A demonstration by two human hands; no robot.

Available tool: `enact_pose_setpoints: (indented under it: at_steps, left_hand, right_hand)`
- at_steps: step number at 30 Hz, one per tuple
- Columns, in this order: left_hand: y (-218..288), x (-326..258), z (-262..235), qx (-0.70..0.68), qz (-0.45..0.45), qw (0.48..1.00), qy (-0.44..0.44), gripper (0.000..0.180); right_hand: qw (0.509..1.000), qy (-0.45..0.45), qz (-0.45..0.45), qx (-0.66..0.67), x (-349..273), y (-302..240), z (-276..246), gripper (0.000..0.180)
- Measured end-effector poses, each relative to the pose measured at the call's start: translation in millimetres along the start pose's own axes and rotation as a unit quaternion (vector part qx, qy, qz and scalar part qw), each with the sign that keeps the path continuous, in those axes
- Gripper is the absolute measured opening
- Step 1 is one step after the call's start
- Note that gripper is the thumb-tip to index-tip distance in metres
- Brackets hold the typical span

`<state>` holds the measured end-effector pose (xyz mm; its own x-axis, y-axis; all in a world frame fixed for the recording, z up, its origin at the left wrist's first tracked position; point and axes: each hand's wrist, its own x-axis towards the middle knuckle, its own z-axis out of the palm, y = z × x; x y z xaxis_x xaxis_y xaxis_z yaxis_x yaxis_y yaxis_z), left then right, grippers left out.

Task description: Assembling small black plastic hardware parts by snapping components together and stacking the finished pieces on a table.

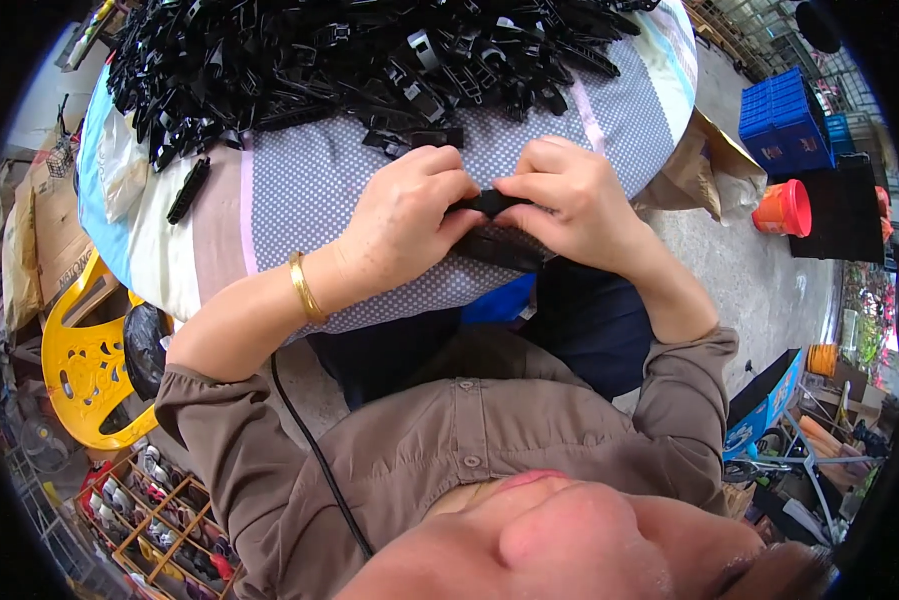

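Between my two hands, at the near edge of the table, is a small black plastic part [488,203]. My left hand [406,205] pinches its left end with thumb and fingers. At its right end my right hand [567,200] grips it the same way, fingers curled. The part's exact kind is hidden by my fingertips. Just under my hands lies another dark piece [499,247] along the table edge. Beyond them a large heap of black plastic pieces [299,70] covers the far side of the table, a few loose ones nearest my knuckles.
A dotted and striped cloth [299,190] covers the round table. One black piece [188,191] lies apart at left. A yellow plastic chair [79,375] stands to the left, a shoe rack [159,520] below it. At right are a red bucket [783,208] and a blue crate [784,120].
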<state>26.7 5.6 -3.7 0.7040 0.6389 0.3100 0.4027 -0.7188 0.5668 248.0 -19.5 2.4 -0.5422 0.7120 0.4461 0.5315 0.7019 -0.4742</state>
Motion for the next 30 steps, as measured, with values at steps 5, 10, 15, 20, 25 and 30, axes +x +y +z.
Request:
enact_pose_setpoints:
  at_steps: [5, 10, 15, 20, 25, 30]
  left_hand:
    - [-2.4, 4.1, -9.3, -0.001, 0.022, 1.0, -0.023, 0.022]
    - [-19.4, 16.4, -23.4, 0.16, 0.1, 0.975, 0.119, 0.032]
    - [-43.6, 23.8, -28.5, 0.284, 0.084, 0.949, 0.111, 0.034]
    - [-40.8, 23.7, -29.8, 0.279, 0.153, 0.935, 0.157, 0.027]
    - [3.0, 7.6, -18.2, 0.315, 0.235, 0.914, 0.099, 0.027]
    - [-1.4, 6.5, -11.4, 0.162, 0.129, 0.978, -0.034, 0.041]
  right_hand:
    - [0.998, -0.029, 0.012, 0.049, 0.0, 4.1, -2.5, 0.023]
    - [0.987, -0.049, 0.06, 0.139, 2.3, 27.1, -13.4, 0.022]
    - [0.97, 0.128, 0.064, -0.198, 19.1, 40.3, 6.9, 0.031]
    - [0.964, 0.117, 0.093, -0.219, 17.7, 41.8, 6.6, 0.029]
    - [0.966, 0.076, 0.106, -0.221, 6.6, 30.8, -7.8, 0.023]
    - [0.981, 0.029, 0.101, -0.161, 2.2, 26.6, -16.1, 0.022]
